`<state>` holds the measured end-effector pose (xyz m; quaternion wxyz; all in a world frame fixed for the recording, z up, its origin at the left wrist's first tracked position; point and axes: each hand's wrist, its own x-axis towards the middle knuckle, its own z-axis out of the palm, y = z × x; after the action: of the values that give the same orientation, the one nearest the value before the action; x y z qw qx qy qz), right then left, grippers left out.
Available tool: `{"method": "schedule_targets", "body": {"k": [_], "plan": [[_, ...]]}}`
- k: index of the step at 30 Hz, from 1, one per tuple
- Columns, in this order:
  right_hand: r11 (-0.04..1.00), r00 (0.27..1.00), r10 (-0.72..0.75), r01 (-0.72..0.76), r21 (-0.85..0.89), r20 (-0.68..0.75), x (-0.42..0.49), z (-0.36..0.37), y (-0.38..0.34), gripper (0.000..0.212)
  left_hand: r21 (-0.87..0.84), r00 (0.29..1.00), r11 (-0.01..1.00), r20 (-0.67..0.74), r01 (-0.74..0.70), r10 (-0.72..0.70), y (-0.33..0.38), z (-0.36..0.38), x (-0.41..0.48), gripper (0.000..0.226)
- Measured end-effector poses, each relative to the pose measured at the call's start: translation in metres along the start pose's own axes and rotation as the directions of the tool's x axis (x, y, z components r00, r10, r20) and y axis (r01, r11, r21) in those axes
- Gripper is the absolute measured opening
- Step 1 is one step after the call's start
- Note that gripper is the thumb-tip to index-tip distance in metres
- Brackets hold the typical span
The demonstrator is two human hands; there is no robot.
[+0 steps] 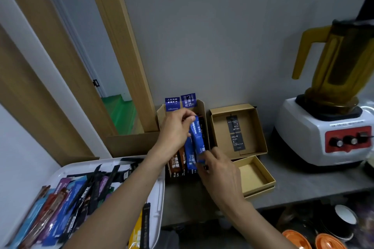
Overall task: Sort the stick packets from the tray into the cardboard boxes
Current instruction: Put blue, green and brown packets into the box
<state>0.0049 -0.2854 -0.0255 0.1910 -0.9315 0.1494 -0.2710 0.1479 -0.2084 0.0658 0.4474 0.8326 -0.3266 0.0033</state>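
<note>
Tray, near-left of the box: white, with a loose pile of packets in blue, black, brown and purple, overlapping at all angles. Most of the sorting looks undone. The left forearm passes over the tray's right rim.

Right hand, at the box's near right corner: fingertips pinch the lower end of a blue packet.

Left hand, over the middle of the box: thumb and fingers pinch the packet's upper end. Both hands are clamped on this one packet, which sits tilted just above the row already laid down. It cannot be told whether it touches them.

Box, on the surface against the wall: brown, blue and black packets lie side by side lengthwise. Two blue cards stand upright at its far end.

Second box, just right of the box: open, holding only two black cards. A shallow empty cardboard tray sits nearer, at the second box's front.

Blender, well right of the box.

Risks, as judged:
- A tilted packet may ride up on its neighbours instead of seating flat, or nudge them out of line.
- A push at one end could bend the packet or slide the light cardboard box.
- The forearm, if it sags, could snag the tray rim and spill the pile.
</note>
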Motion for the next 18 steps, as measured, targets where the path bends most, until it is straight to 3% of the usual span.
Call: {"method": "schedule_targets", "body": {"k": [4, 8, 18], "plan": [[0.998, 0.992, -0.058, 0.058, -0.003, 0.110, 0.002, 0.006, -0.008, 0.041, 0.112, 1.000, 0.994, 0.026, -0.007, 0.004, -0.002, 0.010, 0.015, 0.007], [1.000, 0.989, 0.018, -0.015, -0.016, 0.146, 0.009, 0.011, -0.013, 0.047, 0.354, 0.986, 0.921, 0.016, -0.161, 0.166, -0.006, 0.013, 0.016, 0.014], [0.999, 0.994, 0.030, -0.026, -0.038, 0.105, 0.015, 0.018, -0.015, 0.036, 0.215, 0.977, 0.957, -0.050, -0.193, 0.208, 0.004, 0.000, -0.009, 0.007]]}}
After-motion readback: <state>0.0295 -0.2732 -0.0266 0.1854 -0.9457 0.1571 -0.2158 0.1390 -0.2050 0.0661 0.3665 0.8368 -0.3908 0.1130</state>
